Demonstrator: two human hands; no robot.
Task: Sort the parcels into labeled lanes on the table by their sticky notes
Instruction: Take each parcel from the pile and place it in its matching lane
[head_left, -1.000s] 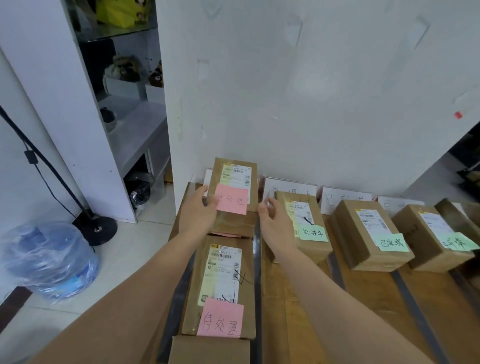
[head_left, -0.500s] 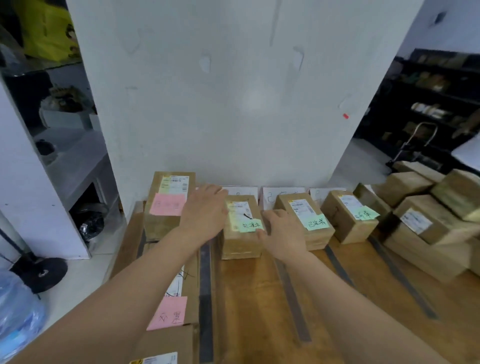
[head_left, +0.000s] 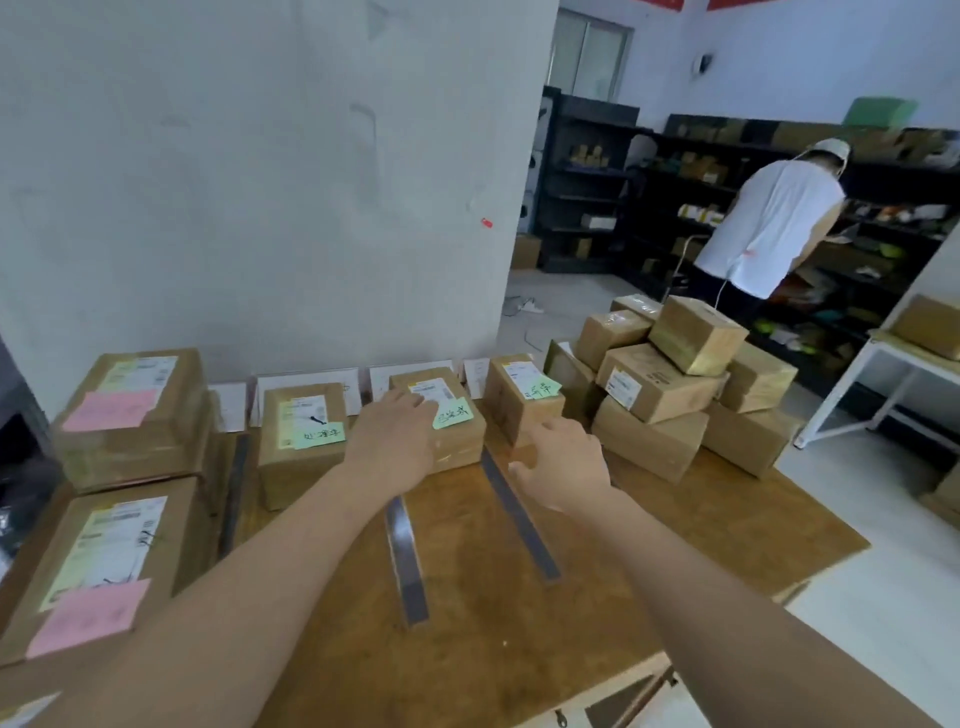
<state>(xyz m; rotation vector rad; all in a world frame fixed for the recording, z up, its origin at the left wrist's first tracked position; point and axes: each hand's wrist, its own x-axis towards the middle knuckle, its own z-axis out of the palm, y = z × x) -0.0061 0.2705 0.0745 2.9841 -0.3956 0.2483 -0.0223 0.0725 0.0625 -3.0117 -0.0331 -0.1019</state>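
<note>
On the wooden table, the left hand is lying flat, fingers straight, across the top of the middle green-note parcel. The right hand is hovering with fingers loosely spread, holding nothing, just in front of the right green-note parcel and short of the unsorted pile. The person is probably reaching for the next parcel, so the sound way is taking the top box rather than tugging a lower one, reading its sticky note, then setting it squarely between the tape strips of the matching lane.
</note>
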